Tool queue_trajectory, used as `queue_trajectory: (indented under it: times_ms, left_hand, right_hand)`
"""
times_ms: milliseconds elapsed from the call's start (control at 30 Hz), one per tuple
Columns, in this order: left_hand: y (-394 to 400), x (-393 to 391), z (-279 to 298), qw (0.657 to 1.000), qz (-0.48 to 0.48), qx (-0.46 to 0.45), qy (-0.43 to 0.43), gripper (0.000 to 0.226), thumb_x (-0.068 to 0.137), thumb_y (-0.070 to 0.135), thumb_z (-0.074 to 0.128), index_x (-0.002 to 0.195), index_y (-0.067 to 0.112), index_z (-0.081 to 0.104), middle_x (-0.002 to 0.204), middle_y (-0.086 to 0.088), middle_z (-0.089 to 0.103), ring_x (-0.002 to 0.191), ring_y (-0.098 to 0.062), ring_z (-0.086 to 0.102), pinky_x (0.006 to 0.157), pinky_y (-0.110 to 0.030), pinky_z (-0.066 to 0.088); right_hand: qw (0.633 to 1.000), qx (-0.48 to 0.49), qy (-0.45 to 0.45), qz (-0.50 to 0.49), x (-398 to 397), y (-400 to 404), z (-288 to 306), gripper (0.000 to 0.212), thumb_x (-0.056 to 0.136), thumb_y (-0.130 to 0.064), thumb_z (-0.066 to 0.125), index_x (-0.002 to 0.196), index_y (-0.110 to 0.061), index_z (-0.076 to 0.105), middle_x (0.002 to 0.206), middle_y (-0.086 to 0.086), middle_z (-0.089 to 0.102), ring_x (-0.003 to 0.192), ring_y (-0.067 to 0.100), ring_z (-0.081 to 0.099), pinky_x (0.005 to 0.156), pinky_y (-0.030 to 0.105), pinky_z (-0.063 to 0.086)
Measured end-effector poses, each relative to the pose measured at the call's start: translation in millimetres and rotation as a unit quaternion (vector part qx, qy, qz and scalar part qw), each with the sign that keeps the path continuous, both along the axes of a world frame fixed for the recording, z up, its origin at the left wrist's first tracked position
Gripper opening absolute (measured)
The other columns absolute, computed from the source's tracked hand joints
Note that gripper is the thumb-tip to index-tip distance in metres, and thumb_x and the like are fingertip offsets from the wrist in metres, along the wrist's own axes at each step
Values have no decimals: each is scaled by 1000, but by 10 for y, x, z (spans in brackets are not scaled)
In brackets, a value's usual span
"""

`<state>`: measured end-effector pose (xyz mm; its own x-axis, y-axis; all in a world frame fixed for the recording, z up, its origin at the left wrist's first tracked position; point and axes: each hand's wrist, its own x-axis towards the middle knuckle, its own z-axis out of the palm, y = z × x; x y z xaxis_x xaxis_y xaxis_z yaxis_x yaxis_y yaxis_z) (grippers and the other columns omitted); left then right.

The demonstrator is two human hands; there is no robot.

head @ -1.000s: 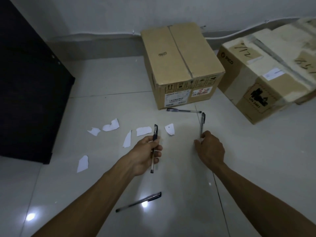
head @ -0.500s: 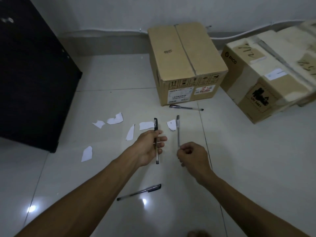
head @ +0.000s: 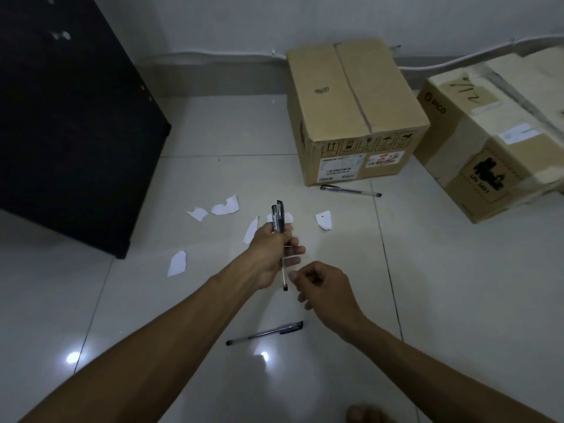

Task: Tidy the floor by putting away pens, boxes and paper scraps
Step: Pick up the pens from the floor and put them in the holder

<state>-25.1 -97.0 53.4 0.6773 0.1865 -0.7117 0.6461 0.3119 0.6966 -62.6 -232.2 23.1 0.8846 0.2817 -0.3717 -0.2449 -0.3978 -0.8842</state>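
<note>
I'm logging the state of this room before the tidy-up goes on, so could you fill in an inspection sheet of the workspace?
Surface: glossy pale tiled floor, with light glare spots.
Job's things: two pens in the left hand; one pen on the floor by the taped box; another pen on the floor nearer the person; second box to the right.
Clutter: paper scraps scattered on the floor beyond the hands.
Grippers: left hand closed on the pens; right hand loosely curled, fingers holding nothing.
Cables: white cable along the wall base.
Surroundings: dark cabinet at left; white wall.
</note>
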Motion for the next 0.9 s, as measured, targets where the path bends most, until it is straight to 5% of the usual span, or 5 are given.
queue_trajectory:
  times_ms: [133,267,433,667,900]
  left_hand:
    - [126,-10,-36,1000,22,7,-1,10,100,19,45,106,16,52,78,-7,60,66,-19,62,58,-31,53]
    - [153,-2,22,995,34,-93,-25,9,98,15,48,105,11,54,79,-12,61,64,-22,64,66,-35,58]
    - [112,1,60,996,-18,-83,-16,23,97,24,52,119,18,54,81,-10,66,70,-24,66,61,-34,55]
    - [181,-62,0,996,-66,-57,-4,20,97,3,46,112,13,53,82,-9,62,68,-18,61,62,-28,48]
    - [191,-57,-20,998,-45,-46,-23,16,97,3,45,107,11,55,81,-13,62,73,-27,68,75,-40,58]
  right_hand:
    - [985,-104,-59,127,-83,-165,-301,15,85,-34,66,87,-19,66,78,-9,63,66,3,57,64,19,47]
    - [919,-202,-141,308,-194,-312,-563,39,81,-39,65,115,-21,58,107,-6,52,92,10,52,78,25,46]
    - [879,-236,-202,361,-234,-315,-677,19,83,-35,61,93,-20,56,101,-3,46,86,14,46,68,29,41]
    - [980,-84,18,177,40,-343,-428,13,77,-15,73,76,-20,61,82,2,69,73,12,64,66,24,52]
    - [988,91,119,30,244,-360,-165,13,80,1,68,80,-7,58,87,15,73,83,29,70,76,40,59]
